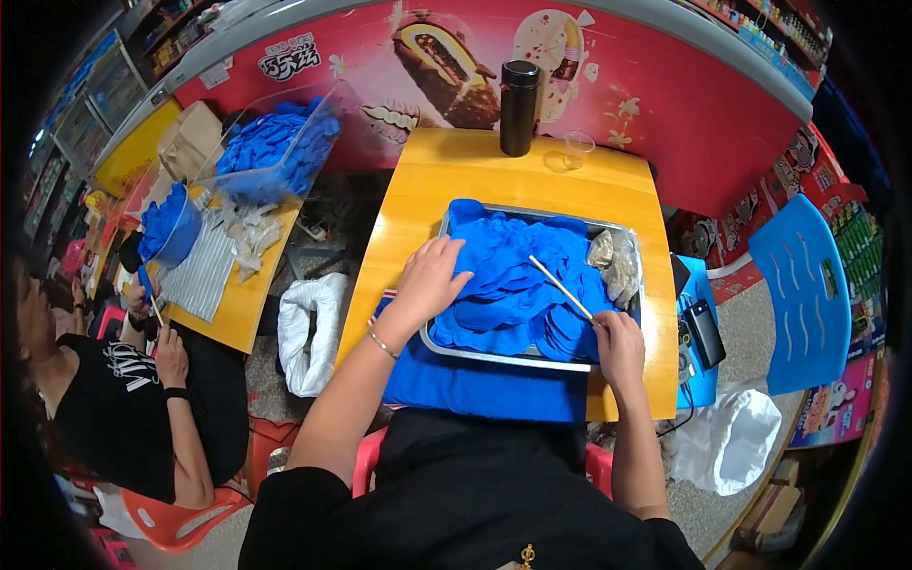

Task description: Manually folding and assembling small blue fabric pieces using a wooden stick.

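Note:
A silver metal tray (503,359) on the yellow table in front of me holds a heap of soft blue flat pieces (518,275); whether they are cloth or rubber I cannot tell. My left hand (432,277) lies over the tray's left edge, fingers apart, beside the blue heap and holding nothing visible. At the tray's right front corner, my right hand (619,344) grips a thin pale stick (560,287), which slants up and left over the blue pieces. Clear bags with brownish contents (619,266) sit in the tray's right end. Blue cloth (484,385) hangs over the table's near edge.
A black flask (519,109) and a clear cup (578,147) stand at the table's far side. On the right are a blue chair (803,294) and a phone (705,332). To the left, a co-worker (142,408) holds a stick near a blue-filled tub (280,157).

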`<act>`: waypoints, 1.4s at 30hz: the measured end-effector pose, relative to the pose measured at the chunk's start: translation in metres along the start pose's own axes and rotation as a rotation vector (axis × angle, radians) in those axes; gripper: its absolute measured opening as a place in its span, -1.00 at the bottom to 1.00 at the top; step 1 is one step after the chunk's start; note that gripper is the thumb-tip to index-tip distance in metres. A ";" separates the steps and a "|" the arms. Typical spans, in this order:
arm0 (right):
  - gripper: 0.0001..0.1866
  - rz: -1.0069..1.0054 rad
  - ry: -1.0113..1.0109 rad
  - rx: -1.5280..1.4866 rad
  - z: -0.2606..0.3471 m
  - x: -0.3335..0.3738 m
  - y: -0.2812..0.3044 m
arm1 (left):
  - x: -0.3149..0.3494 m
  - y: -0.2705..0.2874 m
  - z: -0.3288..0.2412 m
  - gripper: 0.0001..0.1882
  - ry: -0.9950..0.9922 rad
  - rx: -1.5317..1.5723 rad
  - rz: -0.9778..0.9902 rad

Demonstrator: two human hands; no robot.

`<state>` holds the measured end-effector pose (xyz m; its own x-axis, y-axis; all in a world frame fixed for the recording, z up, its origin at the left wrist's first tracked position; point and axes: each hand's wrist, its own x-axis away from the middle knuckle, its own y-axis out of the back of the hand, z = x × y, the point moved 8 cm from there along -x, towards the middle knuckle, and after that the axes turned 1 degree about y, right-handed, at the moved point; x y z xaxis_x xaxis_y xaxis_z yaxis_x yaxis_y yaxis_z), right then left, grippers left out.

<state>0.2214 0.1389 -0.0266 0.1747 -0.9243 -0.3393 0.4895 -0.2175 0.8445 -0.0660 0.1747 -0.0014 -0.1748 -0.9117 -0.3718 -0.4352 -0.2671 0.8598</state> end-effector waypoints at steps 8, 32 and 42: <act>-0.86 -0.147 -0.149 -0.204 -0.023 0.006 0.006 | -0.011 -0.020 0.002 -0.52 0.034 -0.029 0.122; -0.77 0.099 -0.292 -1.214 0.046 0.005 0.002 | 0.058 0.032 -0.104 -0.79 0.138 0.798 -0.239; -0.87 0.090 -0.178 -0.892 0.005 -0.016 0.066 | 0.117 0.145 -0.382 -0.74 -1.189 1.333 0.112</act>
<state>0.2464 0.1377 0.0368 0.1459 -0.9769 -0.1562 0.9722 0.1124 0.2055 0.1879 -0.0902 0.2135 -0.4674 -0.0532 -0.8825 -0.6208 0.7304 0.2848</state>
